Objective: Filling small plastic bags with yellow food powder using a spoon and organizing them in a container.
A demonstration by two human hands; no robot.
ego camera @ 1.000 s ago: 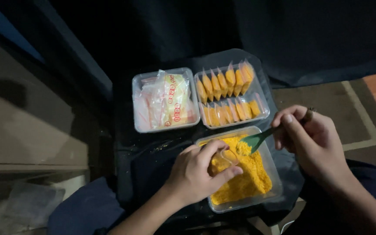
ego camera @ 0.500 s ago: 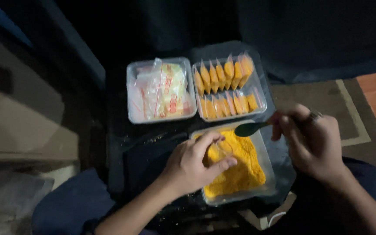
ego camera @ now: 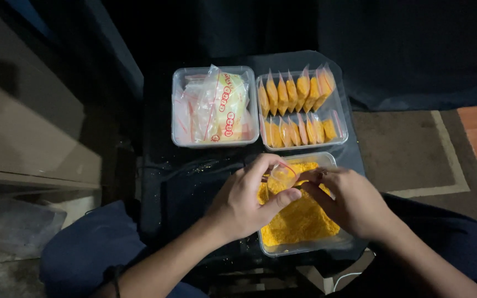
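My left hand [ego camera: 247,201] pinches a small clear plastic bag [ego camera: 281,175] over a clear container of yellow powder [ego camera: 299,221]. My right hand [ego camera: 349,201] meets it from the right, fingertips at the bag's mouth; the green spoon seen earlier is hidden, so what this hand holds is unclear. Both hands hover just above the powder.
Behind the powder stand two clear containers on a black table [ego camera: 189,176]: the left container [ego camera: 215,106] holds empty small bags, the right container [ego camera: 300,107] holds rows of filled yellow packets. A rug [ego camera: 415,149] lies to the right, a wall and cabinet to the left.
My right hand moved left from holding the green spoon out to the side and now touches the bag. My left hand lifted the bag slightly above the powder.
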